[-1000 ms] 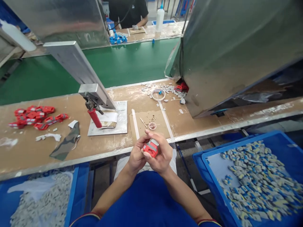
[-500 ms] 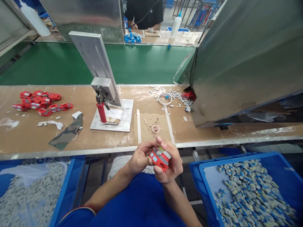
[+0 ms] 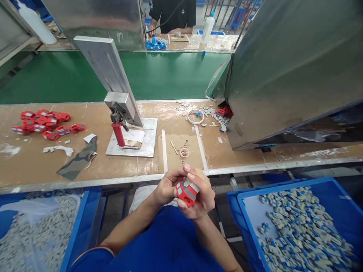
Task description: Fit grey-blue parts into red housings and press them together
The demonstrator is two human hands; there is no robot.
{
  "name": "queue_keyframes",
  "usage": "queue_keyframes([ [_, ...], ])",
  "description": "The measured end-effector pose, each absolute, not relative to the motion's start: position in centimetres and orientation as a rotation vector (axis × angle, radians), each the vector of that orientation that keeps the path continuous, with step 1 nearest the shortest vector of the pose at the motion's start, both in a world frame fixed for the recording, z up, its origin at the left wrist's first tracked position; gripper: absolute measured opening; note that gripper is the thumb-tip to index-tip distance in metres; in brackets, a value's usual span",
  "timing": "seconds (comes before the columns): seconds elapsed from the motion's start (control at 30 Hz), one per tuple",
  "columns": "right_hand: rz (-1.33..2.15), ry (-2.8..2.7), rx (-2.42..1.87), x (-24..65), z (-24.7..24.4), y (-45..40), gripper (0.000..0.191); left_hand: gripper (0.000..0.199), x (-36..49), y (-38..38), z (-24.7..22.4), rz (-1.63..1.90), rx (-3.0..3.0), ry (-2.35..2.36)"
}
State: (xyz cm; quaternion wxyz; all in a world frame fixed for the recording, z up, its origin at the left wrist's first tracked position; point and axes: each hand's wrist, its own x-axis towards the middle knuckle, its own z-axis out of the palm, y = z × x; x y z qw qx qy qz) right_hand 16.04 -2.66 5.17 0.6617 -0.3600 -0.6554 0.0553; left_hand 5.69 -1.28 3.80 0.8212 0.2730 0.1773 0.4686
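A red toy car body (image 3: 186,193) with grey and light-blue patches is held between my two hands, just in front of the bench edge. The fingers of my left hand (image 3: 167,187) close on its left side. My right hand (image 3: 202,194) wraps round its right side, where a grey part shows under the fingers. Beyond my hands, a small round cup (image 3: 184,152) and a thin stick (image 3: 174,147) lie on a taped piece of cardboard (image 3: 195,141). Several similar red bodies (image 3: 47,121) are heaped on the bench at the left.
A metal press (image 3: 119,113) with a red handle stands left of centre. Blue bins of small parts flank me, one at the right (image 3: 241,200), one at the left (image 3: 86,211). Past the green belt (image 3: 170,75) is a person in black (image 3: 172,15). A metal panel (image 3: 283,68) slants at the right.
Both hands and the red body appear slightly further left, and the whole view has shifted a little. The person across the belt has moved their hands.
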Motion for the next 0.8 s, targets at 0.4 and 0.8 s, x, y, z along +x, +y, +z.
queue_keyframes([
  [0.4,0.19,-1.541,-0.852,16.1,5.0,-2.2,0.047,0.047,5.8,-1.3,2.4,1.022,0.519,0.582],
  [0.8,0.194,-1.567,-0.959,15.2,4.8,-1.6,0.044,0.059,5.4,-1.0,-0.3,1.06,0.612,0.62],
])
